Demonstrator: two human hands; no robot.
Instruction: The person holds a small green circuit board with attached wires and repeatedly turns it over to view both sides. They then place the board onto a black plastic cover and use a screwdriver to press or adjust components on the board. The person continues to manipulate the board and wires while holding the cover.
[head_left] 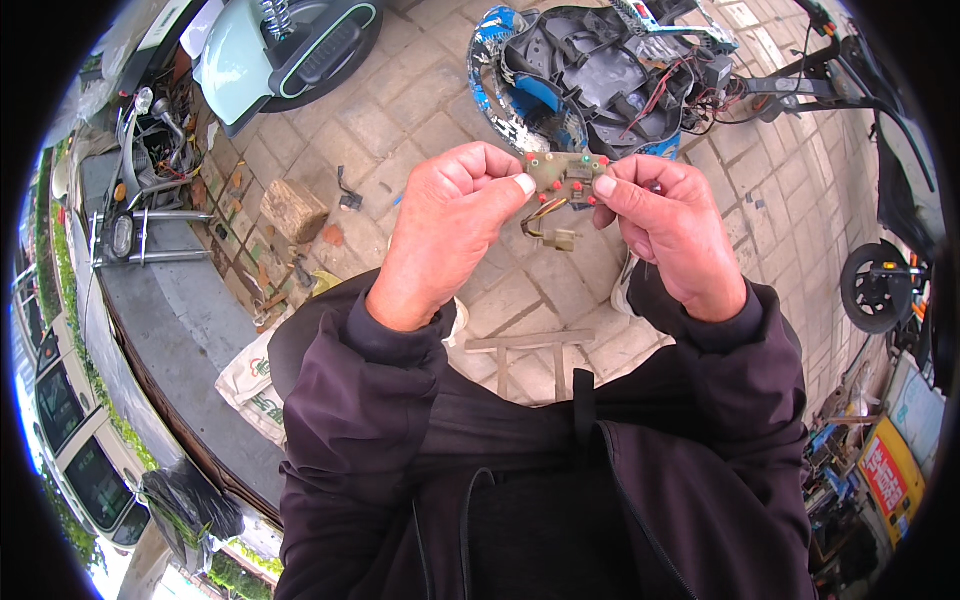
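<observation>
Between both hands, in the head view, is a small tan-green circuit board (568, 170) with red, green and pale round parts on it. My left hand (462, 215) pinches its left end with thumb and curled fingers. My right hand (670, 225) pinches the right end, its thumb on the front. Yellow, brown and dark wires run down from the board to a pale plastic connector (559, 240), which hangs below it over the paving.
Ahead are paving (380, 140), a stripped blue-patterned scooter body (595, 75) with loose wires and a pale mint vehicle (265, 55). A wooden block (294, 211) and scraps lie left. A wheel (873, 288) stands right. A small wooden stool (530, 342) is between my feet.
</observation>
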